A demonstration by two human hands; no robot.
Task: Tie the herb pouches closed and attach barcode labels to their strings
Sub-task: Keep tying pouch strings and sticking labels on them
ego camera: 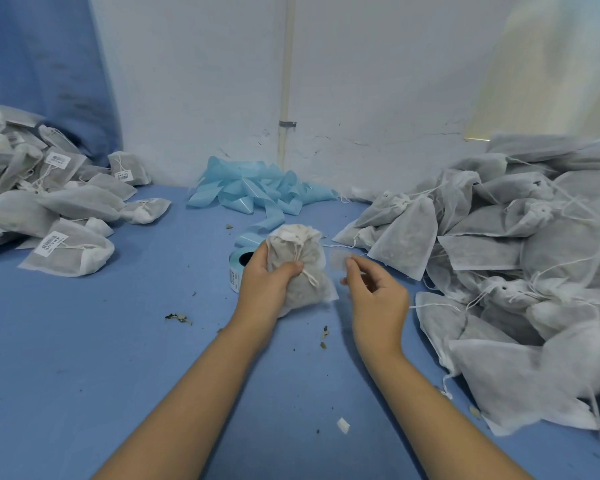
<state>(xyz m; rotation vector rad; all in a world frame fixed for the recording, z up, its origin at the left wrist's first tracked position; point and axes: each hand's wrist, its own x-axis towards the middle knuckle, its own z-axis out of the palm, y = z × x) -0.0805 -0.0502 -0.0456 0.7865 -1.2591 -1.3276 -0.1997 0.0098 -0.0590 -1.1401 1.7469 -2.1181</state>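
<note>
— Look at the grip first. The left hand [267,277] is wrapped round the neck of the pouch [300,268], fingers curled over the cinched mouth, lifting it just off the blue table [84,358]. The right hand [371,289] pinches a pale, blurred label [340,259] between thumb and fingertip, just beside the pouch.

— So the bag's already drawn shut?

— It seems so; the top is gathered and a string [310,277] loops down its front. I'd say the label goes on next. To do it well, she'd want the string free and taut, then fold the sticker round it so the glue meets itself squarely, not the fabric.

— What's around her?

— The label roll [238,271] sits right behind the left hand, its blue backing tape [253,190] heaped against the wall. Labelled pouches [66,254] are piled at the left; an untagged pile [516,254] crowds in from the right.

— Anything in the way?

— Loose strings from that right-hand pile trail close to her right wrist and could snag or catch the sticky label. Herb crumbs [179,317] litter the table too, so she'd best keep the label off it.
</note>
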